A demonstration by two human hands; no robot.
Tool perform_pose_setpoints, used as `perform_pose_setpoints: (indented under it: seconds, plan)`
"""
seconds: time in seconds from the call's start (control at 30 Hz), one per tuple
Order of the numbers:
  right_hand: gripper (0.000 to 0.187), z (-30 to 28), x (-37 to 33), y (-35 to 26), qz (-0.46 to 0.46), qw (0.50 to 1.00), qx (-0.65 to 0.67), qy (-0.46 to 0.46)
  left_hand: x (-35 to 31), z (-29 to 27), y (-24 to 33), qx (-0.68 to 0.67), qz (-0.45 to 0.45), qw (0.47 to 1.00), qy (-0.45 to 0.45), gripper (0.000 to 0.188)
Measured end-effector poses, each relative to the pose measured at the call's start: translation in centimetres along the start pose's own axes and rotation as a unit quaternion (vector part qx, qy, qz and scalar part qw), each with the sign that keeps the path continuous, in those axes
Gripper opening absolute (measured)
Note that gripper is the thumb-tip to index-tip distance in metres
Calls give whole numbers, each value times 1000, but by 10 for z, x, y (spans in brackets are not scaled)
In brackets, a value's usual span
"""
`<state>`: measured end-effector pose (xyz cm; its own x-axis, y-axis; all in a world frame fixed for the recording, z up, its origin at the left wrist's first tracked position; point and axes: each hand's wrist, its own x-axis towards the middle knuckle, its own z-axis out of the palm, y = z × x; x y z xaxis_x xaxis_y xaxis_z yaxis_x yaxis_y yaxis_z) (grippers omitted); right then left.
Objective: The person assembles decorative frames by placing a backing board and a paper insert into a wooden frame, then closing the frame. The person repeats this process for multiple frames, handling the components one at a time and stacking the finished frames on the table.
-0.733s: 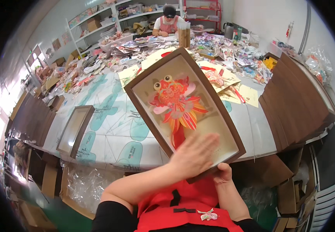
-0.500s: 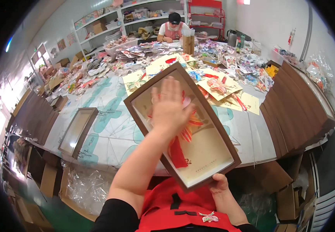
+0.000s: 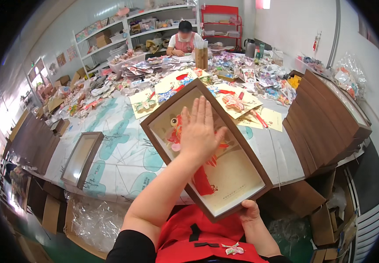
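A brown box-like picture frame (image 3: pixel 242 151) is held tilted in front of me. Behind its front lies a cream card with a red and orange fish-like ornament (image 3: pixel 175 136) and a wide red ribbon (image 3: pixel 203 179). My left hand (image 3: pixel 201 136) lies flat over the front, fingers stretched, hiding the middle of the ornament. At the frame's lower corner my right hand (image 3: pixel 250 210) grips the edge, thumb in front and its other fingers hidden behind. A second brown frame (image 3: pixel 83 158) lies on the table to the left.
Brown frames are stacked at the right (image 3: pixel 329 127) and left (image 3: pixel 36 140). Beyond my frame, cream cards (image 3: pixel 270 118) with colourful ornaments overlap on the table. Piles of small packets cover the far side, where another person (image 3: pixel 184 41) sits. Cardboard boxes (image 3: pixel 301 197) stand below the table edge.
My left hand has shifted slightly down and right over the frame's front, uncovering more of the fish-like ornament. My right hand keeps its grip. The whole view has shifted a little.
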<state>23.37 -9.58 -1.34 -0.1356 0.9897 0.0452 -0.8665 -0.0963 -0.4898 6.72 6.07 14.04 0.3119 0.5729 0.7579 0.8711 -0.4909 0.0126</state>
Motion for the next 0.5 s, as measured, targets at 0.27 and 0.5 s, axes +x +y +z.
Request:
perform_pose_setpoints:
  seconds: [0.27, 0.5]
  plan:
    - [75, 0, 2, -14, -51, 998, 1, 43, -69, -10, 49, -235, 207, 939, -142, 71]
    - [79, -1, -16, -27, -61, 997, -32, 34, 12, -14, 16, -120, 70, 990, 33, 72]
